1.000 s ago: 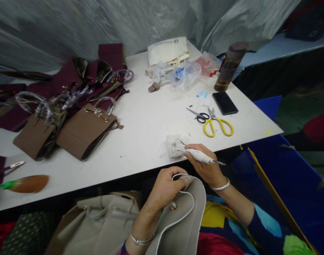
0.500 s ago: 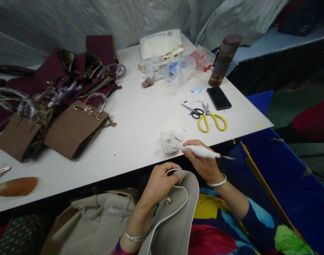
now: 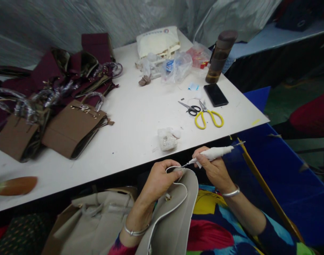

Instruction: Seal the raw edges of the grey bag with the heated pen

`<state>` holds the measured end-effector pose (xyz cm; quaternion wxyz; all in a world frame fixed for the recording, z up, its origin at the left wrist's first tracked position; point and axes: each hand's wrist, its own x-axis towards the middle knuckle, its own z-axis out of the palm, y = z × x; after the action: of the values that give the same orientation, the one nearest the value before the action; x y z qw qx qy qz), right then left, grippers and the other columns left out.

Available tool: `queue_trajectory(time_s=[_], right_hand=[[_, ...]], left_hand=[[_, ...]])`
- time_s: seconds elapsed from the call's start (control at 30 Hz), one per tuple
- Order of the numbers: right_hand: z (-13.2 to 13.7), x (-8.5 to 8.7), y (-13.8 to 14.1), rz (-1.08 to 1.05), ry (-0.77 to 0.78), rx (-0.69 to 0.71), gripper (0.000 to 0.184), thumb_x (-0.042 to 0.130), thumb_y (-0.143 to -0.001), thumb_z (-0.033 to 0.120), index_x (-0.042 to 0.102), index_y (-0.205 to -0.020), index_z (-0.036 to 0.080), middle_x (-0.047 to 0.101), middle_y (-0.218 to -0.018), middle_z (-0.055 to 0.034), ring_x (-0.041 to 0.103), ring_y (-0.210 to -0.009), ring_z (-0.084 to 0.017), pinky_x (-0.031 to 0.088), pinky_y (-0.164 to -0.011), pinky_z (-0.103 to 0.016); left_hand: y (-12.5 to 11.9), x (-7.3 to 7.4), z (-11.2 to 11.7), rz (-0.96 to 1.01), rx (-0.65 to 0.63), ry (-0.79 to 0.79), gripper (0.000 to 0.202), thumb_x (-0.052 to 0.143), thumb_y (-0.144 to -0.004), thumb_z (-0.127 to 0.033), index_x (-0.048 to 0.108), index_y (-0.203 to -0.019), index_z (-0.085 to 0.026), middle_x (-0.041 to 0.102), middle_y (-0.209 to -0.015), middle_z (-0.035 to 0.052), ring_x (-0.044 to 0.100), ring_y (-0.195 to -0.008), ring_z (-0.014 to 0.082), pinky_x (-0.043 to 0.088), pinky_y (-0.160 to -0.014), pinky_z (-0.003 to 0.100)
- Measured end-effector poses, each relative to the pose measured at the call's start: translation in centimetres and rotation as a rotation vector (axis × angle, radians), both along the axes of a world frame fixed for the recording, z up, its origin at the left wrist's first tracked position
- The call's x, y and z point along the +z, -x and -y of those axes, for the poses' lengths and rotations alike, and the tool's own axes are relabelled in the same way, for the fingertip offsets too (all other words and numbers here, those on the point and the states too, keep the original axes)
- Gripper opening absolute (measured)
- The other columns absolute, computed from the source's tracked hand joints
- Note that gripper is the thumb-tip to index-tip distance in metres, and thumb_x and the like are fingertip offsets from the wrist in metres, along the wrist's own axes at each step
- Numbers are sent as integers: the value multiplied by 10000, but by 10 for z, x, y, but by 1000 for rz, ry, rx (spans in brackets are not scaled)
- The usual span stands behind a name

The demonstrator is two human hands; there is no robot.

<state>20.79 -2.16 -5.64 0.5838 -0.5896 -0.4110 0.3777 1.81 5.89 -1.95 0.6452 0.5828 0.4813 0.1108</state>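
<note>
My left hand (image 3: 162, 180) pinches the top edge of a light grey handbag (image 3: 175, 216), thumb inside the fold. White trim runs along its curved edges, and a small gold fitting sits inside. In my right hand (image 3: 213, 170) is a slim tool with a white-wrapped handle (image 3: 215, 153) and a thin metal tip at each end. Its left tip meets the bag's edge by my left fingertips; whether it goes in is too small to tell. On the table just beyond lies a crumpled whitish lump (image 3: 167, 139).
On the white table (image 3: 135, 124) lie black-handled scissors (image 3: 191, 108), yellow-handled scissors (image 3: 208, 117), a phone (image 3: 215, 95) and a bottle (image 3: 221, 56). Brown handbags (image 3: 73, 129) and maroon bags (image 3: 45, 71) crowd the left. A grey bag (image 3: 103, 212) sits below the table edge.
My right hand has brought the tool from the whitish lump down to the bag's edge, its rear end tilting upward. My left hand keeps its hold. The view has shifted slightly.
</note>
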Motion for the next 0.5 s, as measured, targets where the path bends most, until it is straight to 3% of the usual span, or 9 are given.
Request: queue_trajectory(time_s=[0.5], right_hand=[[9,5,-4,72,-13,127,283,629,-1010,454,673,-887,203,611,-695,12,574,-635,-148,477,-613,-276]], left_hand=[[-3,2,6,20,19,26,189,792,-721,-308,780,-825,-151,694,-746,24,558,-688,156,422,-669,266]])
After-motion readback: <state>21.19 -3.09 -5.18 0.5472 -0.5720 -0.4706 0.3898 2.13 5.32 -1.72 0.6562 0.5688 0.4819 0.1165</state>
